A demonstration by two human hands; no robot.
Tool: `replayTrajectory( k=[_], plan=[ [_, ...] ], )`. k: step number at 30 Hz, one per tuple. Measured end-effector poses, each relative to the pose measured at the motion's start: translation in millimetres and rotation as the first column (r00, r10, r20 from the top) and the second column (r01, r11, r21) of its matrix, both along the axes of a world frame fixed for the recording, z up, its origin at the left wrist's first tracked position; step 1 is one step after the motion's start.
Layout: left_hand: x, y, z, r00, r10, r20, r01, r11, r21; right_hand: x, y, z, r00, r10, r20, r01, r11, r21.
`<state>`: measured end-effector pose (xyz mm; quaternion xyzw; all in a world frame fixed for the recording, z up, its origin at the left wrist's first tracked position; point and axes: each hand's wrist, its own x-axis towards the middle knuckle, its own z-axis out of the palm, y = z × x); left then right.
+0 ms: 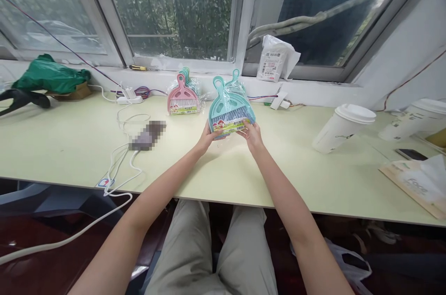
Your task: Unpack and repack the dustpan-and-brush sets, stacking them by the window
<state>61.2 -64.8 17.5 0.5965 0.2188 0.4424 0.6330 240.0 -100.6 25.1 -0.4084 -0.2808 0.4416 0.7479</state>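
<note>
A teal mini dustpan-and-brush set (226, 108) in clear plastic wrap is held upright just above the table, its label facing me. My left hand (206, 139) grips its lower left corner and my right hand (252, 136) its lower right, thumbs on the front. Right behind it another teal handle (236, 75) shows; whether that piece is held too or stands on the table, I cannot tell. To the left, a row of similar wrapped sets stands by the window, with a pink dustpan (181, 95) in front.
Left of my hands, a blurred-out object (147, 136) lies among white cables. A power strip (129, 96) and a green bag (52, 74) are farther left. At right stand white paper cups (343, 127) and a tissue pack (418, 183). A white package (275, 60) rests on the sill.
</note>
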Motion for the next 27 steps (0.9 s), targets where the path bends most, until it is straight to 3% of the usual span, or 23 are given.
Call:
replayTrajectory(
  k=[5, 11, 15, 18, 21, 27],
  plan=[
    [2, 0, -3.2, 0.998, -0.045, -0.035, 0.046, 0.999, 0.015, 3, 0, -1.4, 0.993, -0.093, -0.074, 0.086, 0.992, -0.087],
    [2, 2, -6.8, 0.996, -0.066, -0.062, 0.067, 0.998, 0.003, 5, 1, -6.0, 0.990, -0.100, -0.099, 0.081, 0.979, -0.188],
    [0, 5, -3.3, 1.000, 0.003, -0.011, -0.003, 1.000, -0.029, 4, 3, -5.2, 0.992, 0.050, -0.116, -0.055, 0.998, -0.032],
    [-4, 8, 0.0, 0.999, 0.025, 0.038, -0.023, 0.998, -0.052, -3, 2, -5.8, 0.981, 0.192, -0.014, -0.189, 0.974, 0.128],
    [-5, 8, 1.5, 0.999, -0.006, 0.035, 0.008, 0.999, -0.053, -10, 2, -9.1, 0.993, 0.117, 0.031, -0.120, 0.979, 0.165],
    [-3, 4, 0.5, 0.997, -0.063, -0.037, 0.062, 0.998, -0.025, -14, 4, -16.2, 0.998, -0.052, -0.041, 0.057, 0.991, 0.125]
  ],
)
